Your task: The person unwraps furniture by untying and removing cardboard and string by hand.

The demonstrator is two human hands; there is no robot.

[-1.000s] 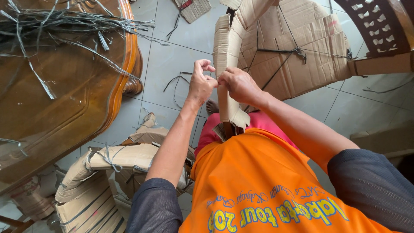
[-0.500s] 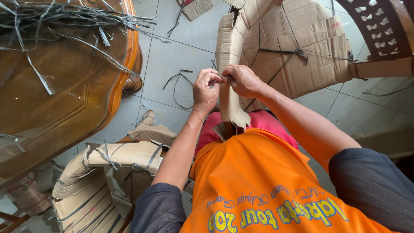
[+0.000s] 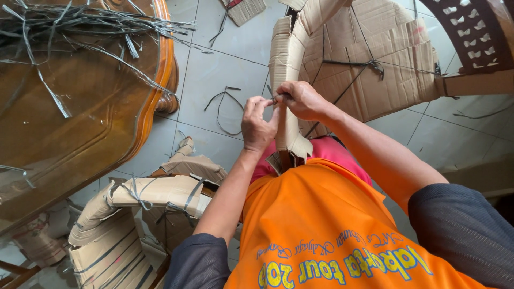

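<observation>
My left hand (image 3: 258, 124) and my right hand (image 3: 301, 99) meet at the edge of a folded strip of brown cardboard (image 3: 284, 64) that wraps part of a piece of furniture in front of me. Both hands pinch a thin grey plastic strap (image 3: 276, 99) between thumb and fingers, right against the cardboard. The strap's ends are hidden by my fingers. The cardboard strip runs down between my hands to my lap, over pink cloth (image 3: 332, 152).
A glossy wooden table (image 3: 75, 128) at left carries a heap of cut grey straps (image 3: 80, 24). A cardboard-wrapped, strapped chair (image 3: 150, 198) stands at lower left. More wrapped cardboard (image 3: 375, 64) and a carved dark chair back (image 3: 471, 32) are at upper right. Strap offcuts (image 3: 225, 107) lie on the tiled floor.
My hands have shifted slightly right and closer together on the strap at the cardboard's edge; the view has tilted a little.
</observation>
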